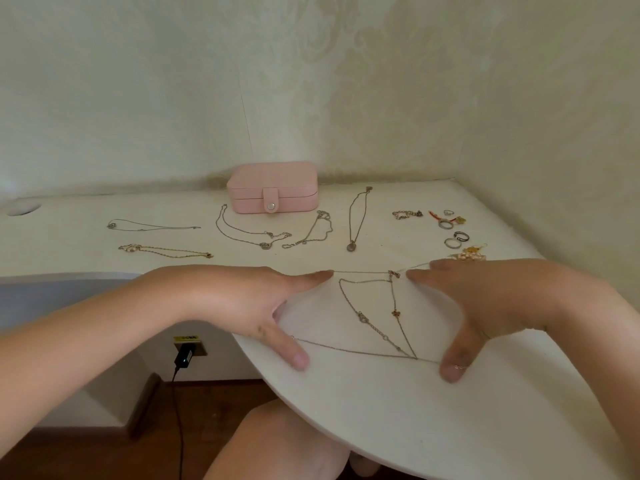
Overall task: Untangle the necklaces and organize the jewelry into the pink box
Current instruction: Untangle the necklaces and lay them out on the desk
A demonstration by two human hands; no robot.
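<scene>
Tangled necklaces (pixel 396 312) stretched between left hand (pixel 252 303) and right hand (pixel 491 299), both flat, straight fingers pinning the chains

- The one head-worn camera looked forward and down across the white table (pixel 450 427), facing the wall (pixel 311 81) at 12 o'clock.
- It sat close over the left hand (pixel 249 299) and the right hand (pixel 485 299), which spanned the frame from 9 to 3 o'clock.
- The pink box (pixel 272 187) stood farther off, toward 12 o'clock.
- The wide lens curved the table's near edge; a knee (pixel 277 445) showed at 6 o'clock.
</scene>
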